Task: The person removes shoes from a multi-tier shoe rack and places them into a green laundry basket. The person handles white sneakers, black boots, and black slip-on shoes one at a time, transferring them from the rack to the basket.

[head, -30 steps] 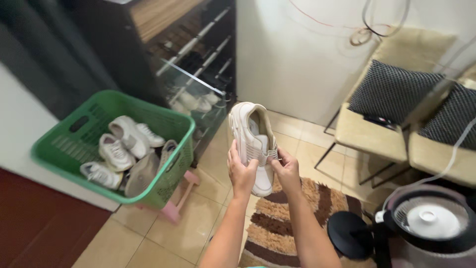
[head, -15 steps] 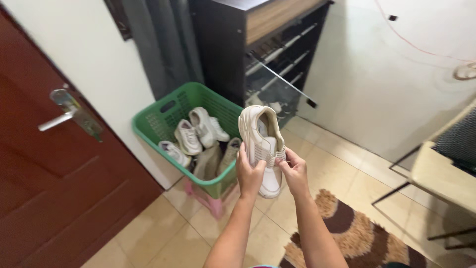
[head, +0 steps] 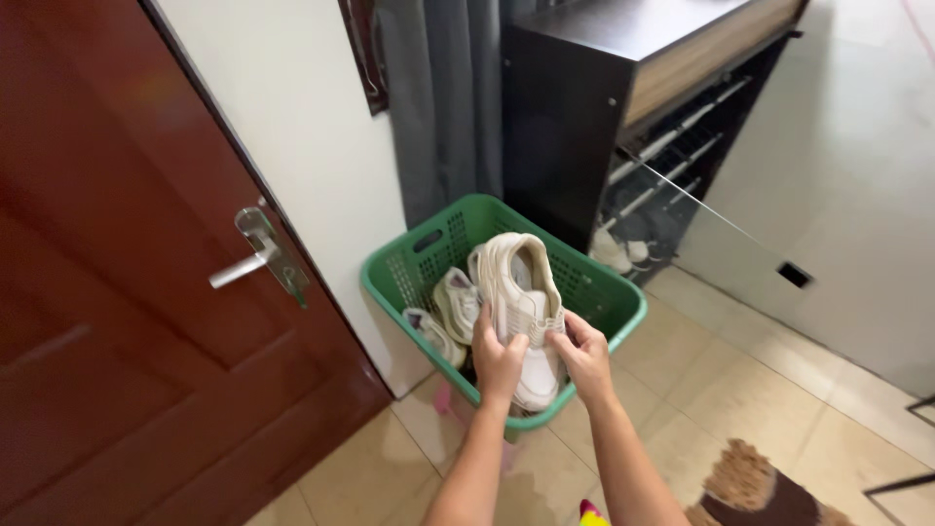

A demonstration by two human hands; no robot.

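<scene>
Both hands hold one cream sneaker (head: 521, 302) up over a green basket (head: 429, 258). The left hand (head: 499, 362) grips the shoe's left side, fingers wrapped onto the upper; the right hand (head: 586, 356) grips the right side near the laces, fingertips pinched on it. The sneaker stands nearly on end, heel up and toe down, its opening facing the camera, and its toe hangs above the basket's near rim.

The basket is plastic with slotted walls and a handle hole, and sits on the tiled floor (head: 740, 390) on something pink that barely shows beneath it. Inside, left of the held shoe, lie two more pale sneakers (head: 450, 310); what else the basket holds is hidden behind the hands.

Behind the basket stands a dark shoe cabinet (head: 633, 107) with metal rails, and light shoes (head: 623, 251) rest on its lowest level. A brown door (head: 127, 321) with a metal handle (head: 255, 258) fills the left. A brown shaggy rug (head: 769, 492) lies at the lower right.
</scene>
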